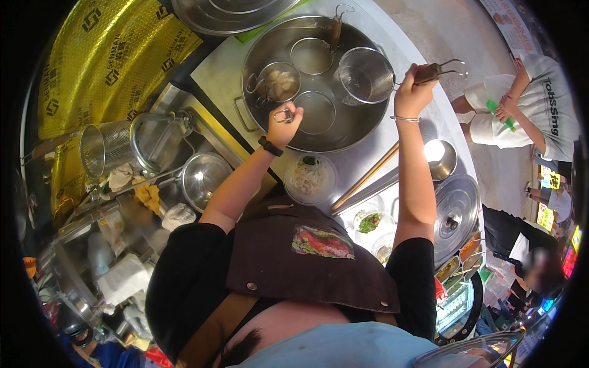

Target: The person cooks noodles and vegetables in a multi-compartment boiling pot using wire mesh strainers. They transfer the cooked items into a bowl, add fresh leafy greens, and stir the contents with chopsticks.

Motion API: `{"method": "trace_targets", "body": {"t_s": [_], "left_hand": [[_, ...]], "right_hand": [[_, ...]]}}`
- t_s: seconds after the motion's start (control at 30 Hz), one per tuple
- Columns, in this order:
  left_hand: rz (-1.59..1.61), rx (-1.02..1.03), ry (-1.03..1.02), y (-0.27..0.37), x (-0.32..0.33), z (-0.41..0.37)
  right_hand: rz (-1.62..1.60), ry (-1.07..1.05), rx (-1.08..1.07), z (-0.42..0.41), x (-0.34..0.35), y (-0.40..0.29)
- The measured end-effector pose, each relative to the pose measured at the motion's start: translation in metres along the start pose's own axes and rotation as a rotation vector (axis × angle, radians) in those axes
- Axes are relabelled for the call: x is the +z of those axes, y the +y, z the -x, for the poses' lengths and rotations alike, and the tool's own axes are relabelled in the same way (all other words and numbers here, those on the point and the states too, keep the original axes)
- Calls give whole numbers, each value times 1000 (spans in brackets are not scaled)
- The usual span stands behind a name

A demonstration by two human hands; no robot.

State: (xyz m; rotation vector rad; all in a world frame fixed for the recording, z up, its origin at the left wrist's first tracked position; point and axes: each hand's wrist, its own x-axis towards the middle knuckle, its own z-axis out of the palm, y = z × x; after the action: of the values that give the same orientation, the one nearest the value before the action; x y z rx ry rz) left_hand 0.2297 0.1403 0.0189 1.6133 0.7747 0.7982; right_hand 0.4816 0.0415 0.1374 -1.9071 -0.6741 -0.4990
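My right hand (413, 94) grips the wooden handle (427, 74) of a deep wire-mesh noodle strainer (366, 76), tilted over the right side of a large round steel pot (245, 108). No food is visible in its basket. My left hand (284, 123) is closed around a strainer handle, whose bent wire end (286, 116) shows above the fist; which basket it belongs to is hard to tell. Pale pieces of food fill one strainer basket (279, 83) at the pot's left. Two round wire rims (313, 56) stand in the cloudy liquid. Before me is a clear bowl of white noodles (309, 178).
Long wooden chopsticks (366, 177) lie beside the right forearm, near bowls with chopped greens (369, 223). A steel cup (440, 159) and a metal lid (455, 223) sit further right. Another strainer (99, 149) and a ladle (204, 177) are at left. People (534, 108) stand beyond the counter.
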Motion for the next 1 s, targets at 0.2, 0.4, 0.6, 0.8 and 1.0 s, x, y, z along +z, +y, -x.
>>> {"method": "trace_targets", "body": {"t_s": [0.2,0.4,0.6,0.8,1.0], "left_hand": [[-23,231,-90,15,-16,3],[-70,428,-183,34,-22,0],[-96,379,-161,29,-18,-1],[-65,142,-26,1,-9,-6],[69,34,65,-23,-11,-9]], "right_hand": [[155,-138,-31,25,15,32],[136,-283,-52,50,26,54],[188,-386,3,42,16,51],[228,-489,-20,36,7,53],[137,-485,-293,41,13,17]]}}
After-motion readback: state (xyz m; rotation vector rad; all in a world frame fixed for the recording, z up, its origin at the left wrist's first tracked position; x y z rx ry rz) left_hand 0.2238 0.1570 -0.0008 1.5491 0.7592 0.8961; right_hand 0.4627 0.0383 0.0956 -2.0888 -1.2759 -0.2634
